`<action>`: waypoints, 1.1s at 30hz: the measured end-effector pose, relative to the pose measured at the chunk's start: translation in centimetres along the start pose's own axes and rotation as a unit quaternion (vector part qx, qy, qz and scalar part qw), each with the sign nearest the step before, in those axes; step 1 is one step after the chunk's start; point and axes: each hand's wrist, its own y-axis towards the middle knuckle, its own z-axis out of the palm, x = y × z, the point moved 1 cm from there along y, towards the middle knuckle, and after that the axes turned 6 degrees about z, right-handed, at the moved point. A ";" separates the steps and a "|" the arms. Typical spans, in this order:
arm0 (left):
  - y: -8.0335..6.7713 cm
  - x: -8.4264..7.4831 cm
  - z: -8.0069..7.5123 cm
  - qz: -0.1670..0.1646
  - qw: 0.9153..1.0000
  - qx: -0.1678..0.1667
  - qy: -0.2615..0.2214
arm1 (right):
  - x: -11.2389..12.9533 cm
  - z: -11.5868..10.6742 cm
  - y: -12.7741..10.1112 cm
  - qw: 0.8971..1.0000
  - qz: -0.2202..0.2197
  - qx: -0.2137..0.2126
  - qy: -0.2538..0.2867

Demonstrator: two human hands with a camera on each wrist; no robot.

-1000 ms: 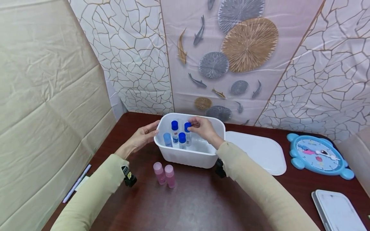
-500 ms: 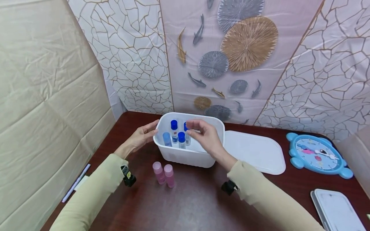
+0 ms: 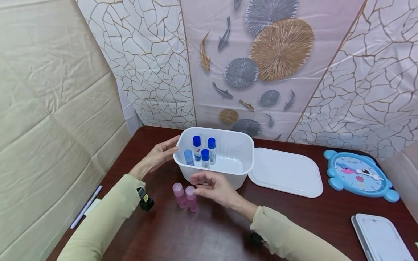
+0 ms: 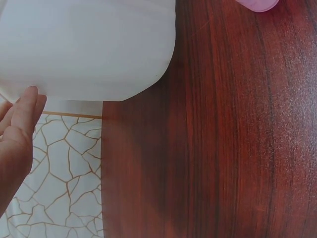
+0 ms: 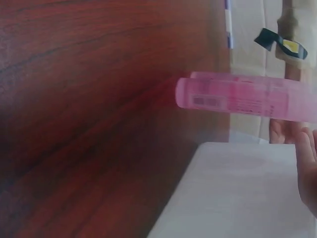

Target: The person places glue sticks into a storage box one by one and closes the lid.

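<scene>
The right hand [image 3: 212, 185] has come out of the white box [image 3: 241, 174], empty and loose, now touching a pink glue stick [image 3: 191, 198]. The left hand [image 3: 161, 154] rests flat on the box side.

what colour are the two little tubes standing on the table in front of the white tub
Pink, both tubes, caps and bodies alike. The head view shows them best, just left of the right hand.

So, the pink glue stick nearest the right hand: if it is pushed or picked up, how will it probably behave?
The pink glue stick stands upright, tall and narrow, so a sideways push would probably tip it against its twin. Being round, it may then roll on the smooth table. It looks small, rigid plastic, likely light for the right hand.
</scene>
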 end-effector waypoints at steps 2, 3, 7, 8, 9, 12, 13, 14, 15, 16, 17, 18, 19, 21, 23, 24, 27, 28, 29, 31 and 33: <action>0.0 0.0 0.0 0.000 1.000 0.002 -0.005 | -0.3 0.2 0.0 1.000 -0.001 0.010 0.006; 0.0 0.0 0.1 0.001 1.000 0.002 -0.004 | -0.5 0.2 0.0 1.000 -0.001 0.014 0.009; 0.0 0.0 0.0 0.000 1.000 0.004 -0.006 | -0.8 0.5 0.2 1.000 0.000 0.023 0.017; 0.0 0.0 0.0 -0.001 1.000 0.003 -0.005 | -0.9 0.6 0.2 1.000 -0.002 0.024 0.012; 0.0 0.1 0.0 -0.002 1.000 0.002 -0.003 | -1.0 0.6 0.2 1.000 -0.004 0.023 0.006; 0.0 0.1 0.0 -0.004 1.000 0.001 -0.005 | -1.3 0.7 0.3 1.000 -0.007 0.020 -0.014; 0.0 0.1 0.0 -0.005 1.000 0.000 -0.005 | -1.3 0.7 0.4 1.000 -0.008 0.019 -0.020; 0.0 0.1 0.0 -0.005 1.000 0.000 -0.005 | -1.4 0.7 0.4 1.000 -0.006 0.017 -0.026; 0.0 0.1 0.0 -0.005 1.000 -0.001 -0.005 | -1.4 0.7 0.4 0.999 -0.005 0.015 -0.029; 0.0 0.0 0.0 -0.005 1.000 -0.001 -0.006 | -1.5 0.7 0.4 0.999 -0.003 0.013 -0.032; 0.0 0.0 0.0 -0.005 1.000 0.000 -0.005 | -1.5 0.7 0.4 0.999 -0.003 0.012 -0.036; 0.0 0.0 0.0 -0.004 1.000 0.000 -0.005 | -1.5 0.7 0.4 0.999 -0.004 0.010 -0.040; 0.0 0.0 0.0 -0.004 1.000 0.000 -0.004 | -1.5 0.6 0.4 0.999 -0.005 0.009 -0.044; 0.0 0.0 0.0 -0.003 1.000 0.000 -0.005 | -1.5 0.6 0.4 0.999 -0.009 0.008 -0.049; 0.0 0.1 0.0 -0.001 1.000 0.000 -0.005 | -1.5 0.5 0.5 0.999 -0.009 0.007 -0.053; 0.0 0.1 0.0 -0.001 1.000 0.000 -0.007 | -1.6 0.5 0.5 0.998 -0.008 0.007 -0.054; 0.0 0.1 0.1 0.002 1.000 0.000 -0.009 | -1.5 0.4 0.4 0.998 -0.003 0.005 -0.058; 0.0 0.1 0.1 0.002 1.000 0.000 -0.011 | -1.4 0.3 0.3 0.998 -0.001 0.004 -0.059; 0.0 0.1 0.1 0.003 1.000 0.000 -0.012 | -1.3 0.1 0.2 0.998 0.001 0.003 -0.059; 0.0 0.1 0.2 0.000 1.000 -0.005 -0.014 | -0.9 -0.1 0.0 0.998 0.002 0.003 -0.056; 0.0 0.1 0.2 -0.004 1.000 -0.010 -0.014 | -0.2 -0.6 -0.3 0.999 0.005 0.003 -0.051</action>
